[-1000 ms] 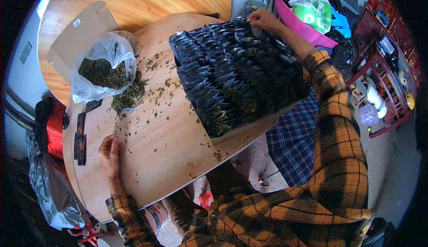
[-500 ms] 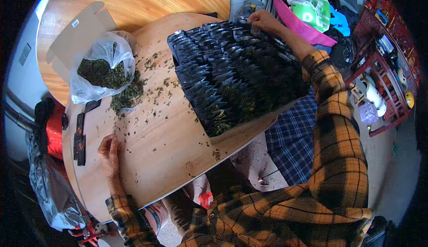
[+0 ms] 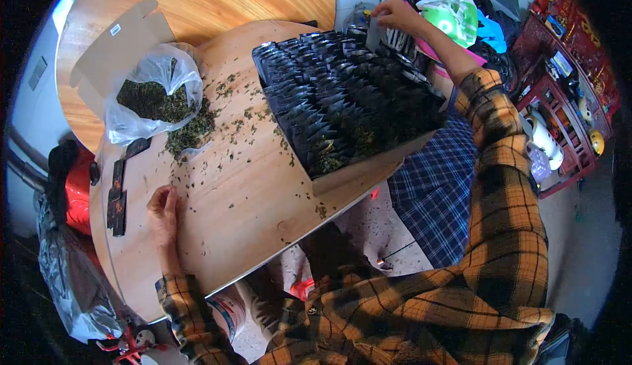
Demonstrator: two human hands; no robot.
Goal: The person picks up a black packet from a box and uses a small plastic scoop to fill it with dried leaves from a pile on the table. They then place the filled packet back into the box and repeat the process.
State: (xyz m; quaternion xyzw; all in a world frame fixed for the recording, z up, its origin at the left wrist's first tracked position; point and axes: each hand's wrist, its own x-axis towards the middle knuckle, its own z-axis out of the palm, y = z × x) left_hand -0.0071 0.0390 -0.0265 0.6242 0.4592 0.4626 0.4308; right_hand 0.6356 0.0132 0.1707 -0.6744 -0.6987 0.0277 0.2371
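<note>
Pinched, my right hand (image 3: 397, 15) hangs by the far edge of the brown cardboard box (image 3: 368, 164) of glossy black pouches (image 3: 316, 88), set right probably for easy reach; whether it grasps anything, I cannot tell. My left hand (image 3: 163, 210) curls near left, contents hidden, perhaps propping me, with a clear plastic bag (image 3: 125, 125) of dark green leaves (image 3: 155, 103) beyond.

Table (image 3: 230, 240): open box (image 3: 378, 167) on right side, pouches (image 3: 342, 95) in rows within. Plastic bag (image 3: 122, 125) left of box, dried leaves (image 3: 148, 102) in it. Loose leaf bits (image 3: 191, 131) on tabletop between bag and box. Cardboard piece (image 3: 115, 49) behind bag. Flat strips (image 3: 117, 200) along left edge. Shelf unit (image 3: 573, 128) far right, apart from table.
</note>
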